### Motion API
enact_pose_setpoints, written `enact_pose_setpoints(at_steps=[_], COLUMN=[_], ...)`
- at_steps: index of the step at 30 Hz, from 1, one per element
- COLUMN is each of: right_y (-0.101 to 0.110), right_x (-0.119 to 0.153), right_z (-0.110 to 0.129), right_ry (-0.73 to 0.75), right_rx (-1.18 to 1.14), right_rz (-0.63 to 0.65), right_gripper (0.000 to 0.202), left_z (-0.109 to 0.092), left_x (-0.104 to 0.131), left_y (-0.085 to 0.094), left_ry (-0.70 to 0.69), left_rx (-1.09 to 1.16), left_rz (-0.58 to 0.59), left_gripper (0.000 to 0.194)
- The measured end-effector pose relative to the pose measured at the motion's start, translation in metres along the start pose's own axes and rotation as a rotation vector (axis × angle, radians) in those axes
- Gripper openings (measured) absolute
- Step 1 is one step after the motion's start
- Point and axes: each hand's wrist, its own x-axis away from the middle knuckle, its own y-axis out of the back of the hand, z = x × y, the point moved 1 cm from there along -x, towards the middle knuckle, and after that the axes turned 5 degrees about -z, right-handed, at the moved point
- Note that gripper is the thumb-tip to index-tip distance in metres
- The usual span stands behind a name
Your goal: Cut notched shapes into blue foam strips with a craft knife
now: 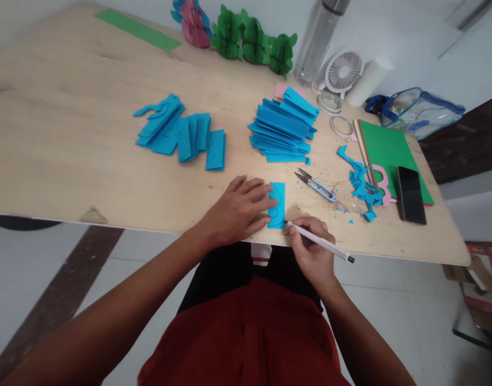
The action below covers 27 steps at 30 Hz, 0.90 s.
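Observation:
A small blue paper piece [278,206] with curved lines drawn on it lies near the table's front edge. My left hand [244,209] rests flat with fingers spread, its fingertips on the paper's left side. In my right hand [313,249] is a white pen [320,241], its tip at the paper's lower right edge. Folded blue papers [284,128] are stacked behind the piece. More blue pieces [189,136], some with drawn lines, lie to the left. Small scissors [316,185] rest on the right, beside blue scraps [364,187].
On the table's [69,134] right are a phone [410,195], green sheets [390,150], a pink cutout [382,185] and tape rolls [341,126]. A fan [344,72], bottle [320,43], green paper shapes [254,40] and a clear bag [423,112] stand along the back.

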Motion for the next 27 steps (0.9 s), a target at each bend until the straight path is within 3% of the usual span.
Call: enact_pose_setpoints(at_steps=[27], right_y=[-0.0002], right_x=[-0.0001], right_z=[0.0015], right_ry=[-0.042], right_rx=[0.011], right_rz=[-0.033], right_gripper=[0.01], left_z=[-0.0007], left_x=[0.0], left_y=[0.0002], left_ry=[0.002], left_rx=[0.001], left_rz=[-0.006], left_gripper=[0.032])
